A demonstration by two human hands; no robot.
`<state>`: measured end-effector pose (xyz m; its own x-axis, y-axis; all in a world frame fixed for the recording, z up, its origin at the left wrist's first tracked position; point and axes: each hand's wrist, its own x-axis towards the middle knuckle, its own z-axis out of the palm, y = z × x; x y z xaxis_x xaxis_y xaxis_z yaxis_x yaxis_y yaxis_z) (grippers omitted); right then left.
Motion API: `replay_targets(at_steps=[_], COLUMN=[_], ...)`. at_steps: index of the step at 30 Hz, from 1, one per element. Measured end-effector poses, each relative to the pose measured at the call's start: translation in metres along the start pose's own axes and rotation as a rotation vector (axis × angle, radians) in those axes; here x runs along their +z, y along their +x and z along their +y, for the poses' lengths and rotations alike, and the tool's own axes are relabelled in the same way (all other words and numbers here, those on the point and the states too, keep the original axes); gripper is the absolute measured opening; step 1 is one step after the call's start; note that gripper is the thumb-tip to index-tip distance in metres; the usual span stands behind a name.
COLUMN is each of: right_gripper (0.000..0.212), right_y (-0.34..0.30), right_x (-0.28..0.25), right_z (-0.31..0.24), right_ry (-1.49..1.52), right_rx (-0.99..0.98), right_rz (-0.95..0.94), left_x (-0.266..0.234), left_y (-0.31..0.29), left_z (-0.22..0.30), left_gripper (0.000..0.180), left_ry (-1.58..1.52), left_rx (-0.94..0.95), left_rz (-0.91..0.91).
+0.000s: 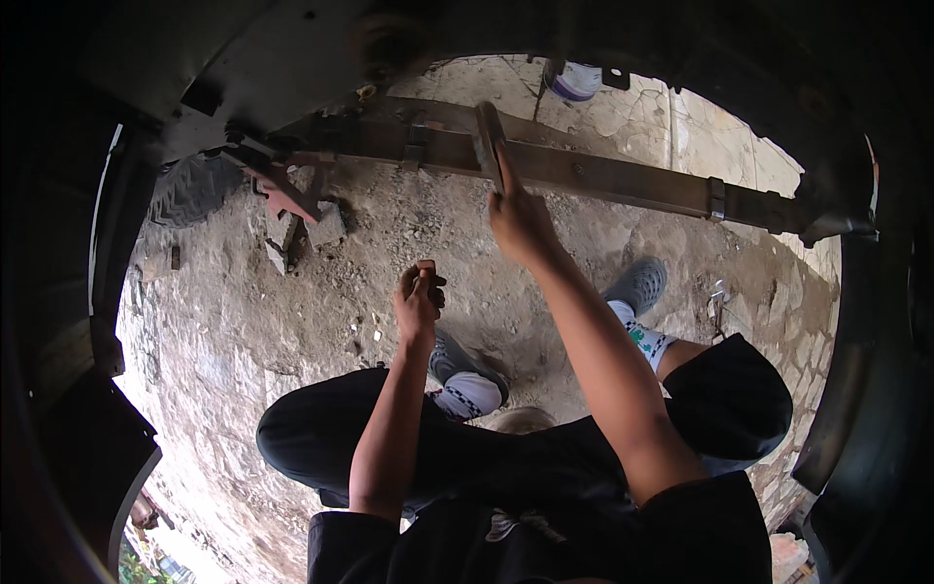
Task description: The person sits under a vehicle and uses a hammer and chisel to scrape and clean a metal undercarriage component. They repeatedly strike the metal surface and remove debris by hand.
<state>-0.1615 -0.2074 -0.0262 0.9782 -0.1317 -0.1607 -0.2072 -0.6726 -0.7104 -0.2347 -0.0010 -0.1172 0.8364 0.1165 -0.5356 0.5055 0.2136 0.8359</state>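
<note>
My right hand (522, 222) reaches forward and is closed on a long, narrow brown tool (488, 136), shaped like a brush. The tool lies across a brown metal beam (603, 172), and its exact kind is hard to make out. The beam runs sideways in front of me, with a metal band (717, 199) around it on the right. Lower and to the left, my left hand (417, 304) is closed on a small reddish-brown block (426, 265), held upright between thumb and fingers. That hand is apart from the beam.
Dark vehicle-like panels surround me. At the left, a reddish stand (284, 195) rests by broken concrete pieces (328, 226), near a dark ridged tyre (195, 190). A white and purple bucket (576, 82) stands beyond the beam. My shoes (637, 284) rest on rough, dusty ground.
</note>
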Motion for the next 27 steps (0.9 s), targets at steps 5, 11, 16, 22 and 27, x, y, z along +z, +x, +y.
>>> replay_targets(at_steps=[5,11,16,22,27], right_gripper=[0.080,0.085,0.088,0.089,0.082], right_y=[0.064,-0.051,0.006,0.022,-0.044], right_x=[0.011,0.008,0.020,0.040,0.060], right_z=[-0.005,-0.009,-0.017,-0.053,-0.047], right_ry=[-0.016,0.011,0.071,0.145,0.208], right_rx=[0.050,0.029,0.013,-0.010,0.030], right_rz=[0.021,0.033,0.092,0.148,0.046], left_x=[0.011,0.009,0.006,0.011,0.002], left_y=[-0.001,0.006,0.000,0.005,0.005], left_z=[0.004,0.010,0.001,0.008,0.006], left_gripper=[0.028,0.024,0.026,0.024,0.023], left_ry=[-0.033,-0.002,0.021,-0.032,-0.039], left_rx=[0.061,0.087,0.019,0.057,0.076], left_rz=[-0.036,-0.073,-0.022,-0.043,-0.020])
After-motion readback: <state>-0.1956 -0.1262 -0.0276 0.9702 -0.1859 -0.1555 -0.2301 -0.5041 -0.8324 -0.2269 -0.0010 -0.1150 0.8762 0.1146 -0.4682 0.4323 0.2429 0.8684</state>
